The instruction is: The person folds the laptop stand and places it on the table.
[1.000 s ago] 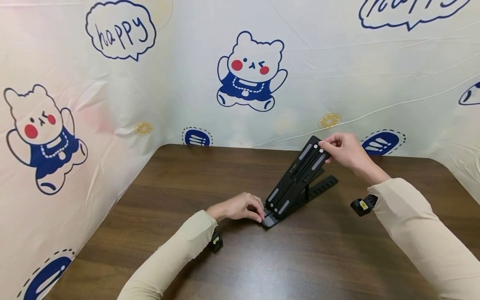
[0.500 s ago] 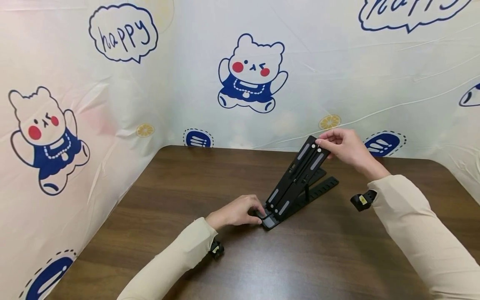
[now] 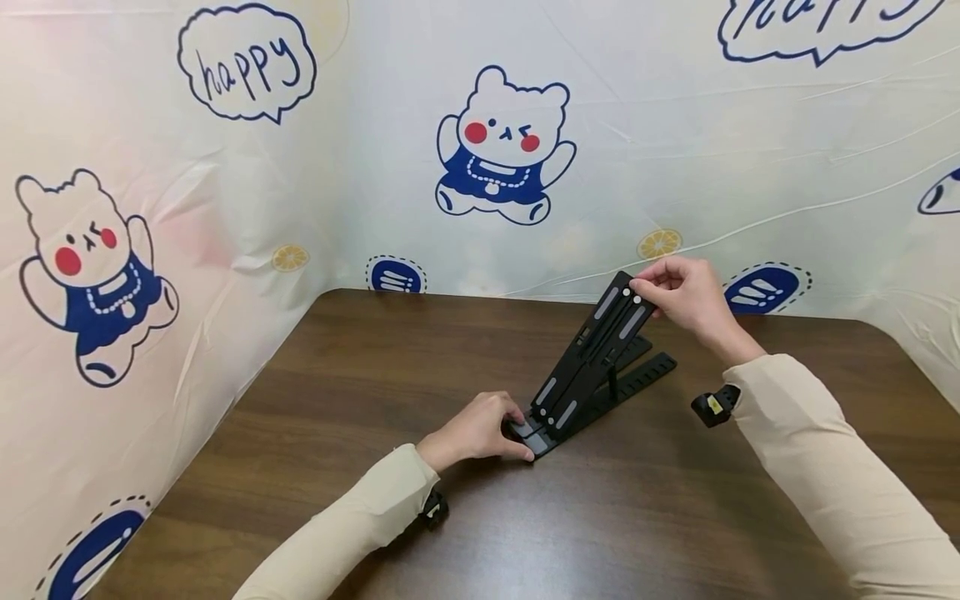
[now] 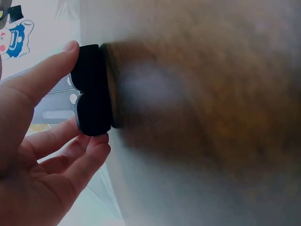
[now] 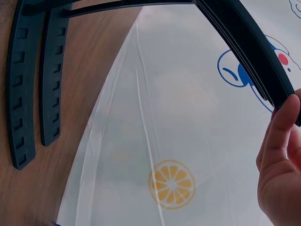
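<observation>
A black folding laptop stand (image 3: 576, 371) is propped up at a slant on the table, with pale grey pads along its narrow folded-together arms. My left hand (image 3: 476, 429) holds its low front end, thumb at one side and fingers at the other. In the left wrist view, that grip spans the two rounded black front lips (image 4: 92, 89). At the raised end, my right hand (image 3: 686, 296) pinches the corner between thumb and fingers. Two base legs (image 5: 18, 89) with rows of square notches show in the right wrist view, a support strut joining them to the raised part.
The brown wooden table (image 3: 360, 358) lies under the stand. A pale cloth backdrop (image 3: 630, 150) with printed bears and orange slices rises just behind the table's far edge. Black cameras (image 3: 716, 406) are strapped at both wrists.
My left thumb and fingers have spread and settled around the two sides of the stand's front end. The right hand keeps its pinch on the top corner, and the raised part has tilted slightly left.
</observation>
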The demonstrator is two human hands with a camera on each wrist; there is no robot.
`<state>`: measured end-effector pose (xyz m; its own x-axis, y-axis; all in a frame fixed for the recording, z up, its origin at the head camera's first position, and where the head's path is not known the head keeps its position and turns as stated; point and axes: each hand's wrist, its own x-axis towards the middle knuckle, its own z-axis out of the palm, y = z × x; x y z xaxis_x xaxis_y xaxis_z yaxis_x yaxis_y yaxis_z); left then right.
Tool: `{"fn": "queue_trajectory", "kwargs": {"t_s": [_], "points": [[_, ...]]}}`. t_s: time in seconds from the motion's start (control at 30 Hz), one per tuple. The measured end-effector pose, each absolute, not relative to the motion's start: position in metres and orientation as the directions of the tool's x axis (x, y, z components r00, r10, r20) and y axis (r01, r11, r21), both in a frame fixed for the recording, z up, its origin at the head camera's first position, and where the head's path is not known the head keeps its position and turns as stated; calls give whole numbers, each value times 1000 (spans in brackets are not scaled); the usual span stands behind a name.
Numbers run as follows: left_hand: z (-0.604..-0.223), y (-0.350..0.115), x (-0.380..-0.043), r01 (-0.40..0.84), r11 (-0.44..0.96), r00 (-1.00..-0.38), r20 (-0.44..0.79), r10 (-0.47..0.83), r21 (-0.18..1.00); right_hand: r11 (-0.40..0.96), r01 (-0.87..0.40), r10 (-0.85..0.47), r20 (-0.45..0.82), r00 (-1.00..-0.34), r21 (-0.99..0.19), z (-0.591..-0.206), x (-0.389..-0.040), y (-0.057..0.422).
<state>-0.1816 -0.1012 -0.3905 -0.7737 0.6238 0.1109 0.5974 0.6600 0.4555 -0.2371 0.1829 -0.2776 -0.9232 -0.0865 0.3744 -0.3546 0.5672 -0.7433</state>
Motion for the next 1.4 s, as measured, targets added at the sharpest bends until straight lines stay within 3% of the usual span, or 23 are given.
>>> {"fn": "queue_trajectory", "kwargs": {"t_s": [0.27, 1.4], "points": [[-396, -106, -190, 535, 657, -809, 97, 580, 531, 598, -369, -61, 419, -906, -711, -279, -224, 184], [-391, -118, -235, 402, 536, -765, -50, 642, 742, 584, -360, 85, 495, -864, -728, -283, -187, 184]]}}
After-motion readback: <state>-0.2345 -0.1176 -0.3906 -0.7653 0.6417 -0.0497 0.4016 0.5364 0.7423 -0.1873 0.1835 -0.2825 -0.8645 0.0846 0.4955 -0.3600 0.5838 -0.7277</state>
